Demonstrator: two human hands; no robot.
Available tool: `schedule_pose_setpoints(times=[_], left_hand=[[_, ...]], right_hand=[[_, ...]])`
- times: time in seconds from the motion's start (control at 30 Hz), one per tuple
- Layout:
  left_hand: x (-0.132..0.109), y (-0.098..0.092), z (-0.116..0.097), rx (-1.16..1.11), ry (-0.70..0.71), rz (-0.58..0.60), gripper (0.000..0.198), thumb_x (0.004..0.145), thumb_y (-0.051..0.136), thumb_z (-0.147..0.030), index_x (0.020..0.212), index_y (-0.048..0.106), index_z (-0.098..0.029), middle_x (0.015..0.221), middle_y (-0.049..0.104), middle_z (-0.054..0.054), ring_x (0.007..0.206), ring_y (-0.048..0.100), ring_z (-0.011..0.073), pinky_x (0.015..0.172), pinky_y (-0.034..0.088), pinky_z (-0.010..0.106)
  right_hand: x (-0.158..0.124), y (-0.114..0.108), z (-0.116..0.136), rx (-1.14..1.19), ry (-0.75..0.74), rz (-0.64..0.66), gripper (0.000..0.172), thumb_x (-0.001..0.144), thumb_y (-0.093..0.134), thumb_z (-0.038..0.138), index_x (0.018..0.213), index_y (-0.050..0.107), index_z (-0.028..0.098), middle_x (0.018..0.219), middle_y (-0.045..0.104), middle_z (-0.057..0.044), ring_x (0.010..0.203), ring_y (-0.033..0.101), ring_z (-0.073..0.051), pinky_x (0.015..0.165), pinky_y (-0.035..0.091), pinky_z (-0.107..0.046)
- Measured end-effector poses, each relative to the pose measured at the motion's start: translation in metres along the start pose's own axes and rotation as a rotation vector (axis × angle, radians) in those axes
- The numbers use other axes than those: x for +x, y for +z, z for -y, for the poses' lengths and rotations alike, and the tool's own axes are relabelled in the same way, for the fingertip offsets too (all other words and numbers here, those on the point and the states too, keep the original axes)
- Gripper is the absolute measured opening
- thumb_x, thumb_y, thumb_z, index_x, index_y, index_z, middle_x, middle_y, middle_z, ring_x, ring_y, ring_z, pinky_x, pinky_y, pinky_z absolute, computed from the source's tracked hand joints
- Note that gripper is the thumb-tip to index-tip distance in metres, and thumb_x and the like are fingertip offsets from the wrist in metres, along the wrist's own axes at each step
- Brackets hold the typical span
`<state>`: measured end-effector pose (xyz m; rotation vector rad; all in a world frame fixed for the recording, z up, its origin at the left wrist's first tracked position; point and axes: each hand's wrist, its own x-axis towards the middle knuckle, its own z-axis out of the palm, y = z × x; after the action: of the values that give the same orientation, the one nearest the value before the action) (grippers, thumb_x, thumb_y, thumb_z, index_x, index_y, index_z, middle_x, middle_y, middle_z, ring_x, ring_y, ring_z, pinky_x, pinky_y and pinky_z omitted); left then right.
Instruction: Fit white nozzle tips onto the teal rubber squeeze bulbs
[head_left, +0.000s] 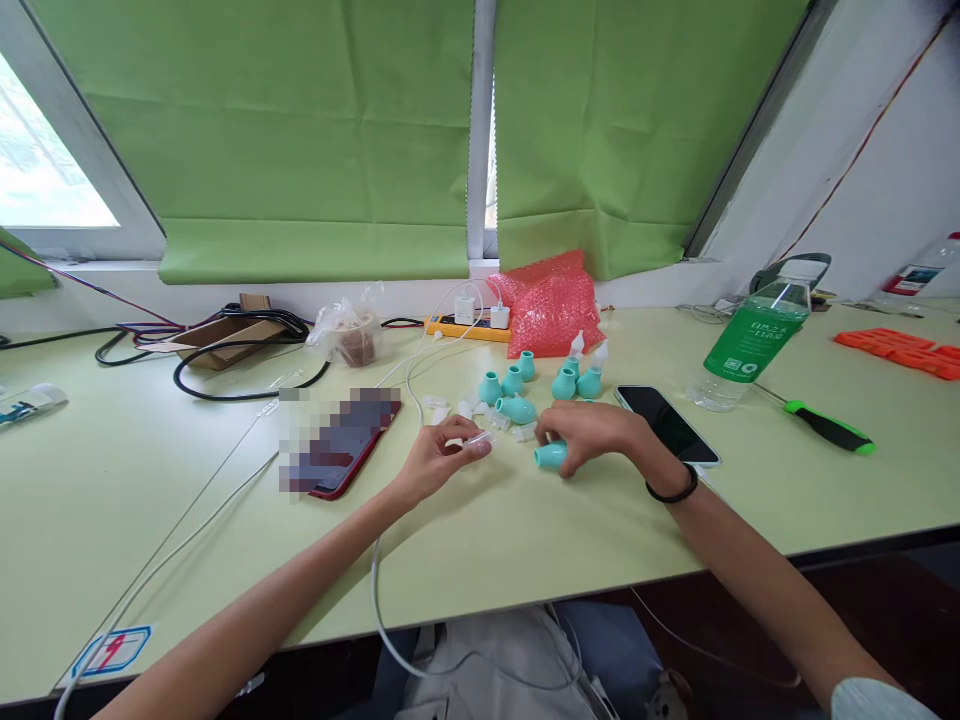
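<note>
From here I see the left hand [441, 450] pinching a small clear tip [478, 438] between thumb and fingers, while the right hand [589, 430] curls over a teal bulb [551, 456], its open mouth facing left. The tip looks slick and light, so a careless squeeze could shoot it away. The bulb seems soft; gripped too hard, it might buckle or twist. Just beyond the hands, more clear tips [498, 421] and a bulb on its side [515, 409] could roll if knuckles brush them. The white cable [374, 570] running under the left forearm might snag and drag things.
</note>
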<state>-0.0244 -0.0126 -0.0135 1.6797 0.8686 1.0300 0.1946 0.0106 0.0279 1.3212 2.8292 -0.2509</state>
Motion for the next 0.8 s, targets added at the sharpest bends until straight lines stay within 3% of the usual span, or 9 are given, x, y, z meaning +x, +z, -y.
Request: schedule_pose_setpoints(times=[0.1, 0.2, 0.4, 0.6, 0.8], left_hand=[[0.002, -0.003, -0.001, 0.123, 0.047, -0.079, 0.026, 0.068, 0.058, -0.036, 0.081, 0.065, -0.015, 0.067, 0.048, 0.001, 0.063, 0.043, 0.0097, 0.054, 0.035, 0.02], [0.003, -0.004, -0.001, 0.095, 0.015, -0.099, 0.027, 0.071, 0.054, -0.038, 0.081, 0.06, -0.014, 0.059, 0.045, -0.002, 0.054, 0.041, 0.0073, 0.051, 0.033, 0.02], [0.003, -0.002, 0.001, -0.073, -0.03, -0.124, 0.027, 0.067, 0.06, -0.033, 0.083, 0.048, -0.015, 0.065, 0.056, -0.001, 0.056, 0.052, 0.0087, 0.054, 0.04, 0.021], [0.002, -0.003, 0.001, -0.225, -0.051, -0.093, 0.033, 0.063, 0.064, -0.031, 0.087, 0.051, -0.012, 0.07, 0.063, 0.004, 0.065, 0.059, 0.0145, 0.067, 0.045, 0.03], [0.002, -0.004, -0.002, -0.162, -0.077, -0.1, 0.031, 0.06, 0.067, -0.029, 0.083, 0.059, -0.01, 0.066, 0.06, 0.003, 0.055, 0.053, 0.0098, 0.055, 0.044, 0.024]], right_hand=[[0.009, -0.004, 0.009, 0.152, -0.234, -0.135, 0.023, 0.053, 0.06, 0.018, 0.075, 0.056, 0.02, 0.072, 0.055, 0.001, 0.067, 0.049, -0.013, 0.059, 0.037, -0.023], [0.019, 0.004, 0.018, 0.277, -0.329, -0.262, 0.025, 0.054, 0.054, 0.014, 0.079, 0.053, 0.018, 0.076, 0.054, 0.001, 0.069, 0.048, -0.012, 0.062, 0.037, -0.023], [0.034, 0.035, 0.025, 0.362, -0.231, -0.411, 0.018, 0.056, 0.048, 0.013, 0.074, 0.049, 0.017, 0.064, 0.049, 0.003, 0.057, 0.043, -0.009, 0.055, 0.035, -0.02], [0.033, 0.04, 0.024, 0.184, -0.152, -0.591, 0.018, 0.055, 0.05, 0.017, 0.073, 0.048, 0.017, 0.061, 0.051, 0.002, 0.055, 0.045, -0.012, 0.054, 0.034, -0.022], [0.034, 0.045, 0.019, 0.056, -0.157, -0.632, 0.011, 0.061, 0.049, 0.021, 0.071, 0.05, 0.017, 0.062, 0.055, -0.002, 0.059, 0.05, -0.014, 0.054, 0.033, -0.023]])
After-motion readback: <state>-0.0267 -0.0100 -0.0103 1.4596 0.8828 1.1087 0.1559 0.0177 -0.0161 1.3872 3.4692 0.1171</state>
